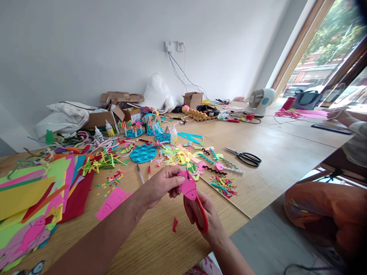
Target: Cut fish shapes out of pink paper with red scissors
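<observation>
My left hand (162, 186) pinches the edge of a pink paper fish (189, 189) that has drawn lines and an eye on it. Red-handled scissors (204, 221) are in my right hand (210, 215), its fingers through the loops. Their blades pass behind the paper, with a dark tip showing at its upper edge. Below the hands a small red paper scrap (174, 224) lies on the table. Left of my left hand is a pink sheet (111, 203) with another fish outline. Two pens, one of them a red pen (149, 172), lie just beyond that hand.
Coloured paper sheets (25, 198) spread over the left side. Beyond my hands are paper scraps (180, 154), a blue scalloped plate (143, 153) and a glue bottle (174, 135). Black scissors (246, 157) and a thin stick (229, 200) lie to the right. Another person (355, 141) sits at right.
</observation>
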